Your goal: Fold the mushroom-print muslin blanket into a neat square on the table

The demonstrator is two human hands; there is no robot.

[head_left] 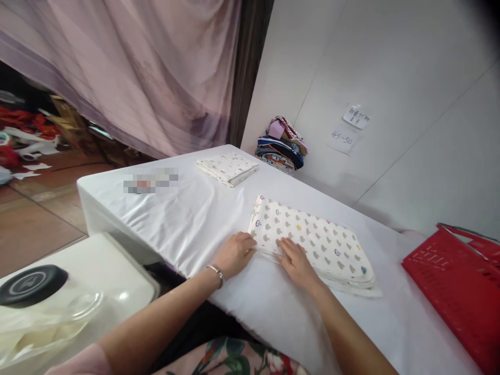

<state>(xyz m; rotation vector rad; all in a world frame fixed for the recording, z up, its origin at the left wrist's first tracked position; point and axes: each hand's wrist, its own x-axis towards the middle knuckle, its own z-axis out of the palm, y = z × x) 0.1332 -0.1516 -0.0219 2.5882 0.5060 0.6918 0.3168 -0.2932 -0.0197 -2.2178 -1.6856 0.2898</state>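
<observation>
The fingers of the left hand bend over the near left corner of the folded cloth; I cannot tell whether they pinch it, since the thumb is mostly hidden. The right hand lies palm down, its fingers extended and loosely parted on the near edge, gripping nothing that shows. The cloth, white with grey and a few coloured motifs, lies flat in several layers on the white-covered table, its long side slanting away to the right. A bracelet rings the left wrist. Beyond the cloth and to its left, well apart, is a smaller folded print, and farther left a pixelated item that cannot be made out. A pile of folded fabrics stands by the wall, where two notes hang, the lower reading "45-50". A red basket is at the right. At lower left, a black disc and a clear bag rest on a white top; behind, a pink curtain hangs.
</observation>
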